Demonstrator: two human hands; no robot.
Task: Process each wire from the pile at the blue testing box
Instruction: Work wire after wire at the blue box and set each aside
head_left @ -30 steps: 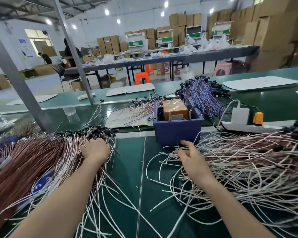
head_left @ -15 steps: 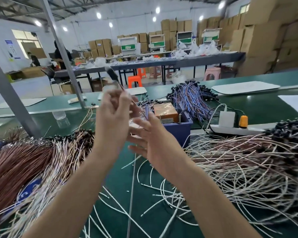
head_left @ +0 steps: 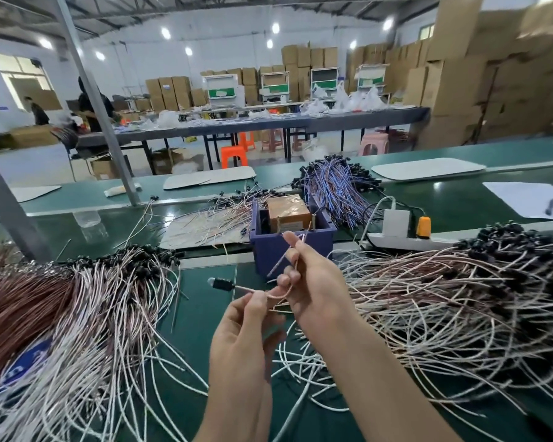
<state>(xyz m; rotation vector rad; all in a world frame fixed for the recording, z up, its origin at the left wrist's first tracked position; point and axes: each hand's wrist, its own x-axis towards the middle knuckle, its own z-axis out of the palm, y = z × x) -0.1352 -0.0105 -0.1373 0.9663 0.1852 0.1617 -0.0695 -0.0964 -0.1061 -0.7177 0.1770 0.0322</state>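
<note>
Wire bench | my left hand (head_left: pixel 246 339) pinches one wire (head_left: pixel 245 288) behind its black plug (head_left: pixel 220 284), my right hand (head_left: pixel 316 282) grips its bare tails (head_left: pixel 280 261), just before the blue testing box (head_left: pixel 265 250) | best, I reckon: keep tails straight, parted, square onto the box's pins (head_left: pixel 313 221).

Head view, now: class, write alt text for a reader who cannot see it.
Two bare hands hold one thin wire before the blue testing box: the left hand pinches it near its black connector, the right hand grips its other end. Heaps of wires flank them on the green bench.
</note>
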